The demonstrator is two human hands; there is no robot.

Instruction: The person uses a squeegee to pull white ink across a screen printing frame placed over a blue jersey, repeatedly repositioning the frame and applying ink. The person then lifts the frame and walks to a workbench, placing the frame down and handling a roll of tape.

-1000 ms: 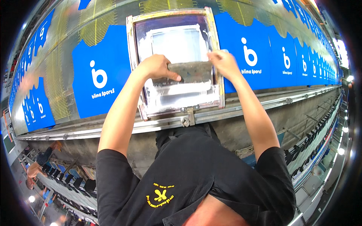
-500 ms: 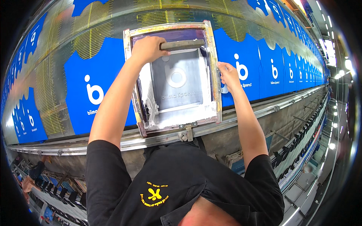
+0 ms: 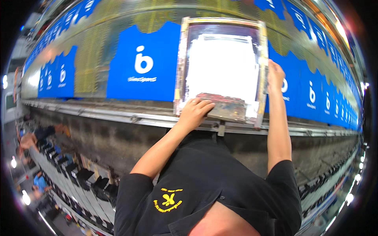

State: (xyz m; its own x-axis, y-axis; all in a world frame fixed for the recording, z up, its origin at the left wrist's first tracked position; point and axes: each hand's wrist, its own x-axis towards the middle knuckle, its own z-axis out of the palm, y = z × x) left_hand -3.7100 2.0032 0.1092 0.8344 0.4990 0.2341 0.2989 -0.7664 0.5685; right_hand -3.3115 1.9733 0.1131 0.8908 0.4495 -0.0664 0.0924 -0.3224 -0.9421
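Note:
My left hand (image 3: 196,112) grips a long, dark, paint-stained squeegee (image 3: 228,108) lying across the near end of a screen-printing frame. White ink (image 3: 220,65) covers most of the mesh inside the frame (image 3: 262,47), which has worn, taped sides. My right hand (image 3: 276,76) holds the frame's right side with curled fingers. Under the near side of the frame is a metal clamp (image 3: 221,129) at the table's rail. The part of the table beneath the screen is hidden.
Blue fabric panels with white marks (image 3: 143,41) line a long metal table (image 3: 90,78) both sides of the screen. A metal rail (image 3: 149,122) runs along its near edge. At lower left are a co-worker (image 3: 27,139) and racks of dark items (image 3: 78,173).
The squeegee and my left hand have come from the frame's far end to its near end. White ink now fills the mesh. The whole view has shifted, placing the frame farther right.

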